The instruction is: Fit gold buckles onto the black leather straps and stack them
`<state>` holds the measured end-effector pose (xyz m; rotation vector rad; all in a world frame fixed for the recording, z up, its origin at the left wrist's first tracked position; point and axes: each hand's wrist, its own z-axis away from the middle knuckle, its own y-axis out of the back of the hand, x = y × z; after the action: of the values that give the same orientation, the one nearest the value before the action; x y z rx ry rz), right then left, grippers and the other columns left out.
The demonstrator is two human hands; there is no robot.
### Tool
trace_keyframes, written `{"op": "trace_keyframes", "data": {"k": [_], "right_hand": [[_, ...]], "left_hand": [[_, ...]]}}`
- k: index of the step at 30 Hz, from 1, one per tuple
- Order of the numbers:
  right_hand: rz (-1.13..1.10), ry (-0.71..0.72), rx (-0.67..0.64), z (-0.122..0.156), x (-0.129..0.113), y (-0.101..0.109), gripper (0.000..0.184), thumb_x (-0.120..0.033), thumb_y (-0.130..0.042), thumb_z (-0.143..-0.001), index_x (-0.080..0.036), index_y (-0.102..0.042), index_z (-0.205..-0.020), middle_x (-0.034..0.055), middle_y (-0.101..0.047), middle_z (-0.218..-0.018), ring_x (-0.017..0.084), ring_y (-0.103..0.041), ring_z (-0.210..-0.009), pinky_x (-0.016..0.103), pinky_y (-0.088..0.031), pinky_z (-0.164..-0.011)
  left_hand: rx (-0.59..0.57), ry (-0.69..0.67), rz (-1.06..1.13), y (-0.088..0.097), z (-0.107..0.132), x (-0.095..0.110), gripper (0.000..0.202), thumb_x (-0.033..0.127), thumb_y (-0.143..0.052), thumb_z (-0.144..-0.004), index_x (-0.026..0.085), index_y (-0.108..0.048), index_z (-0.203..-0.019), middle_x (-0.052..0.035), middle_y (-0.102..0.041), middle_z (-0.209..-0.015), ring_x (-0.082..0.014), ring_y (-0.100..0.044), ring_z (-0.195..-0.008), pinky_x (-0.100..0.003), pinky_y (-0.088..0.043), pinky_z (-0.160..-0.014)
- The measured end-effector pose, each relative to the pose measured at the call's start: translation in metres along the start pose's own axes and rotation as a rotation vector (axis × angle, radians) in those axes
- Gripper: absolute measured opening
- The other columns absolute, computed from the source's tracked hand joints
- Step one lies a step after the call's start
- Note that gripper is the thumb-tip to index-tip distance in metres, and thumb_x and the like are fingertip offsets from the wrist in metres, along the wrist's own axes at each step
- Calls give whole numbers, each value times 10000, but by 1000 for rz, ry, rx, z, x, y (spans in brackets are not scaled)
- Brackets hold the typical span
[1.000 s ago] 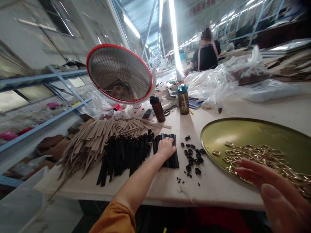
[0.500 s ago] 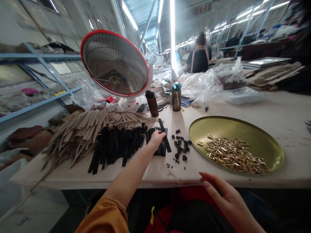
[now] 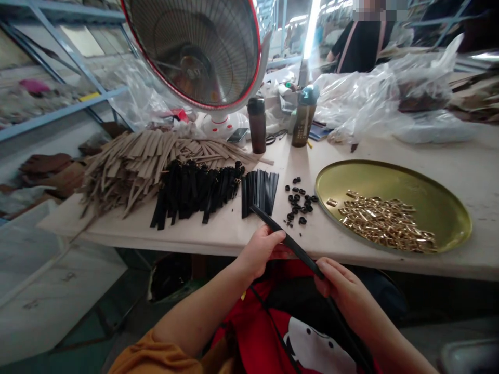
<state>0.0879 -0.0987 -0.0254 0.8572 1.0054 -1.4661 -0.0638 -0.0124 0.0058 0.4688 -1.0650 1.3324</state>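
A long black strap (image 3: pixel 298 250) slants across in front of me, over the table's front edge. My left hand (image 3: pixel 265 248) pinches it near its upper end, thumb on top. Further down, my right hand (image 3: pixel 336 278) grips the same strap between thumb and fingers. Beyond my left hand lies a row of flat black straps (image 3: pixel 259 188). Small black loops (image 3: pixel 300 200) are scattered right of that row. Several black straps with buckles (image 3: pixel 191 189) lie bunched to the left. Gold-coloured buckles (image 3: pixel 384 221) are heaped on an oval gold tray (image 3: pixel 436 192) at the right.
A big pile of beige strips (image 3: pixel 128 166) covers the table's left end. Behind it stands a red-rimmed fan (image 3: pixel 195 57). Two bottles, one dark (image 3: pixel 257 127) and one blue-lidded (image 3: pixel 304 117), stand at the back, near clear plastic bags (image 3: pixel 362 101). A person (image 3: pixel 360 44) is beyond the table.
My left hand has drawn the black strap from the row towards me. My right hand, empty before, has closed on it. The view has tilted downward.
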Motion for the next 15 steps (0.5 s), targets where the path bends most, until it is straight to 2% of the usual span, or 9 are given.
{"op": "trace_keyframes", "data": {"k": [3,6,9,12,15], "right_hand": [[-34,-11,-5,-2,7,5,396,-491,-473,-802,-192,-423,-548,-54,-378,-468,88,-324,-455,222,-292,-483],[-66,-57,15,-5,11,9,369,-503,-482,-798,-196,-455,-594,-63,-374,-440,84,-304,-428,219,-277,-456],[-135,-81,99,-11,13,14,301,-495,-551,-755,-203,-520,-693,-51,-463,-496,90,-375,-442,216,-312,-447],[-280,-69,190,-18,11,20,247,-417,-652,-686,-221,-548,-794,-22,-569,-642,119,-507,-528,238,-412,-498],[-355,-94,248,-22,7,23,289,-346,-702,-634,-238,-541,-849,-30,-585,-638,131,-558,-539,249,-464,-510]], "left_hand": [[-19,54,56,7,1,-7,112,211,-514,-747,149,-494,-839,-36,-643,-752,-108,-611,-586,-171,-421,-493],[-49,20,56,14,7,-13,147,259,-541,-756,157,-522,-861,-39,-642,-792,-117,-621,-645,-170,-416,-510],[-99,-183,-113,20,16,-17,170,294,-605,-732,170,-580,-845,-46,-625,-879,-134,-611,-750,-205,-447,-595],[-211,-429,-441,26,23,-18,116,264,-629,-723,183,-651,-802,-67,-590,-1000,-168,-573,-917,-267,-443,-807],[-330,-489,-604,31,22,-18,145,244,-560,-781,199,-682,-846,-72,-583,-1040,-166,-553,-971,-272,-401,-895]]}}
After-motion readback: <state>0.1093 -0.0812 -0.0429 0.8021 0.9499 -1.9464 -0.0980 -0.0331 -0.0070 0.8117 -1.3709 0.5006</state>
